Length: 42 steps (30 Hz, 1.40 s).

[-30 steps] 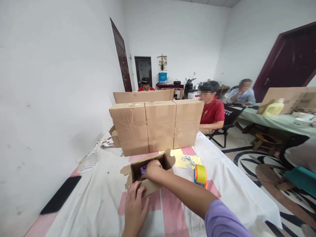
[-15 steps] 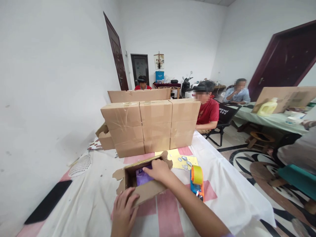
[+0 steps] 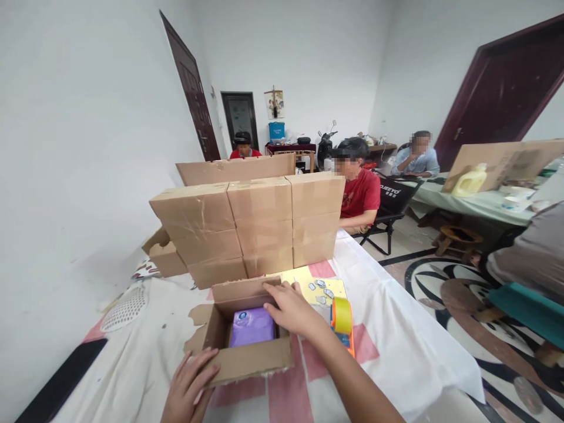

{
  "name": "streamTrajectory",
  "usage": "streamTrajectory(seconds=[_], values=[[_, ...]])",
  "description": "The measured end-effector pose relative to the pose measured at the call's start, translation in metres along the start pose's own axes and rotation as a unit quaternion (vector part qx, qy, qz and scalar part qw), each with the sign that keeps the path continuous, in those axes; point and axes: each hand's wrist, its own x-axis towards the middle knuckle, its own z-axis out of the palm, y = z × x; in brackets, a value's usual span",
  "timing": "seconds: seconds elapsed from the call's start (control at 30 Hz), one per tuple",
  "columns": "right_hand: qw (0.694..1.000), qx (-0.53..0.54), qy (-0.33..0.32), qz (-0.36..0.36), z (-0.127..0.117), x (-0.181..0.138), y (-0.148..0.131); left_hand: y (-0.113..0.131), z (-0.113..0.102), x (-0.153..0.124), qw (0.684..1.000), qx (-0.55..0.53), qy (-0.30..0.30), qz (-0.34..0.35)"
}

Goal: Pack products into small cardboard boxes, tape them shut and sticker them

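Observation:
An open cardboard box [image 3: 247, 365] with torn flaps stands in front of me on the cloth. Inside it lies a purple packet [image 3: 252, 327], which looks like a pack of tissues. My left hand [image 3: 190, 382] grips the near left corner of the box, its fingers curled over the edge. At the right end my right hand [image 3: 293, 308] has its fingers stretched apart, one reaching the far flap and another close to the packet. It covers part of the box's right end.
Stacked taped cartons [image 3: 264, 223] form a wall behind the box. A tape dispenser [image 3: 342, 323] stands to the right, near yellow paper [image 3: 304, 281] with small cut pieces. A black flat object [image 3: 61, 382] lies at left. A person in red [image 3: 363, 191] sits beyond the table.
My right hand has come up out of the box to its right end, uncovering more of the purple packet. The near and far flaps stand more visible, and the view has shifted slightly.

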Motion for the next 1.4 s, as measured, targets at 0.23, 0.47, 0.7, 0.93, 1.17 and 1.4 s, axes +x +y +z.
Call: streamTrajectory(seconds=[0.23, 0.47, 0.7, 0.93, 1.17, 1.4], values=[[0.998, 0.051, 0.037, 0.007, 0.006, -0.006, 0.022, -0.023, 0.033, -0.011, 0.917, -0.155, 0.156, -0.334], [0.996, 0.081, 0.032, 0.002, 0.008, -0.002, 0.025, -0.042, 0.037, 0.009, 0.873, -0.307, 0.111, -0.362], [0.993, 0.11, 0.043, 0.004, 0.01, 0.008, 0.032, -0.021, 0.031, 0.049, 0.88, -0.379, 0.03, -0.284], [0.965, 0.242, 0.096, -0.016, 0.001, 0.015, 0.043, -0.027, 0.021, 0.044, 0.886, -0.364, -0.056, -0.282], [0.906, 0.409, 0.107, 0.004, 0.017, 0.017, 0.05, -0.029, 0.024, 0.032, 0.933, -0.279, -0.055, -0.221], [0.925, 0.363, 0.101, -0.055, 0.041, 0.012, 0.055, -0.028, 0.029, 0.038, 0.951, -0.223, -0.045, -0.209]])
